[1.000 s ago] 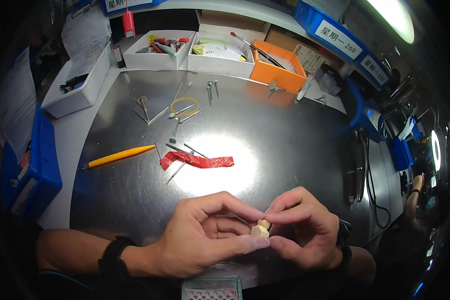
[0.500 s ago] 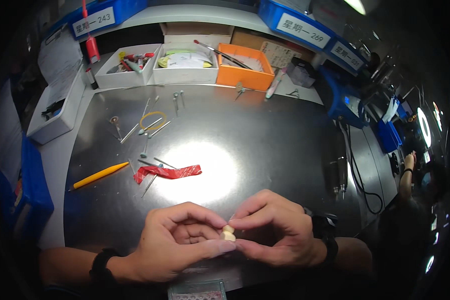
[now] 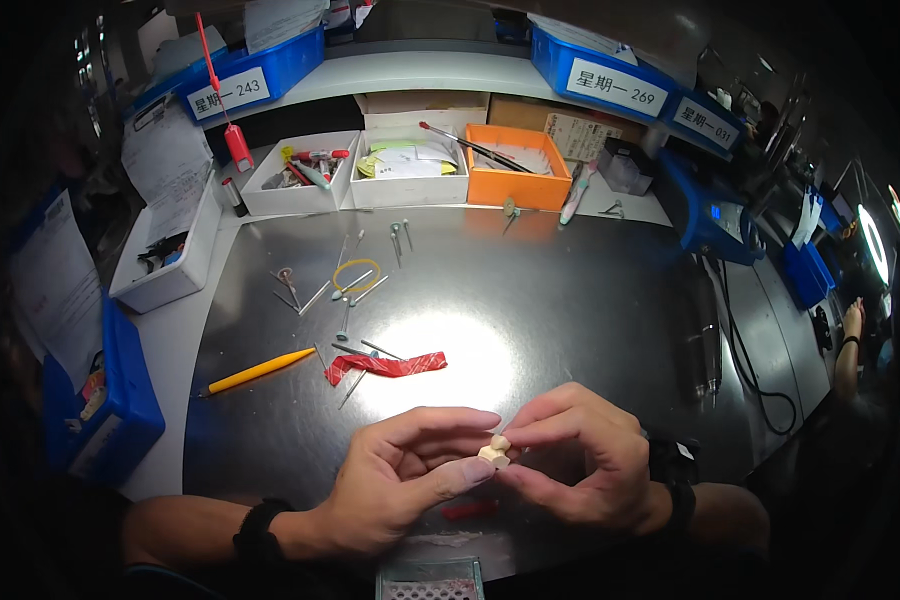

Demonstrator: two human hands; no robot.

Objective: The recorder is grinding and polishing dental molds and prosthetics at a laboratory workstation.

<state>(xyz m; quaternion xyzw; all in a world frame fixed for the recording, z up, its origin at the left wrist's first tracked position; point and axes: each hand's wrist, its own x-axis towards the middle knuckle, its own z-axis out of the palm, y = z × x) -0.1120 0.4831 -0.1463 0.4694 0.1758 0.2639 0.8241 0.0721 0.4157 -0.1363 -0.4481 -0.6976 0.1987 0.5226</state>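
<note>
Between my two hands, low in the middle of the view, is a small cream-coloured plaster-like piece (image 3: 491, 455), knobbed at the top and faceted below, like a tooth model. My left hand (image 3: 385, 485) supports its lower left side with the thumb, its index finger stretched out above. My right hand (image 3: 600, 455) pinches the piece from the right with thumb and fingertips. Just below the hands lies a small red scrap (image 3: 470, 511). Beyond them, a crumpled red strip (image 3: 395, 368) rests across thin metal shanks.
Several small rotary burs (image 3: 345, 318) and a yellow rubber band (image 3: 356, 276) lie farther back, with a yellow pen-like tool (image 3: 260, 371) at left. White boxes (image 3: 410, 188) and an orange box (image 3: 518, 190) line the back. Dark handpieces (image 3: 707, 360) with a cable stand right.
The whole view has shifted, so the bench appears farther right and lower. The piece has turned in my fingers, and my left index finger has come off it. The red scrap has come into sight.
</note>
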